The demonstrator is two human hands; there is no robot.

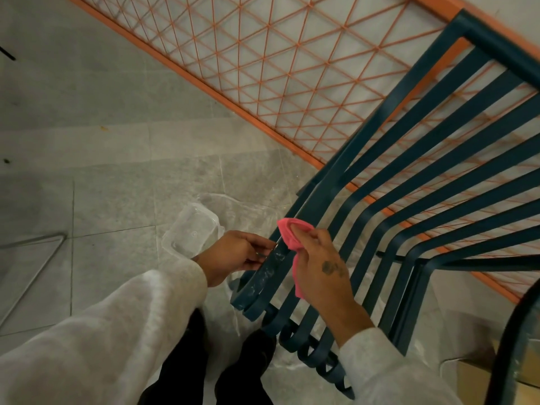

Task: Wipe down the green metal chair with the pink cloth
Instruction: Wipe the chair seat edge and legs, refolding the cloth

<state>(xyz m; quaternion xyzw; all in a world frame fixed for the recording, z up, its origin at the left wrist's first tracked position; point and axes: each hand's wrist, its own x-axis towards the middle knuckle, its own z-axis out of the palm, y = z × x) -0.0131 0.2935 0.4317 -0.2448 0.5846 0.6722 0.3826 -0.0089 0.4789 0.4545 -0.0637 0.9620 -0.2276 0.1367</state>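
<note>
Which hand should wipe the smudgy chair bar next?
Probably the right hand: it holds the pink cloth, right beside the smudged chair bar. The left hand has no cloth and grips that bar's outer edge, seemingly steadying it.

The floor (117, 176) is pale grey speckled tile with thin dark joints. A clear plastic container (193, 232) lies on it, tipped on its side, near the middle of the view. Just beside it a crumpled clear plastic sheet (242, 209) spreads over the tiles and runs on beneath the green metal chair (409, 171), whose feet are hidden. Toward the left edge a thin bent chrome rod frame (38, 258) rests on the tiles. A small yellow fleck (103, 128) and a dark speck (5, 161) lie farther off.
</note>
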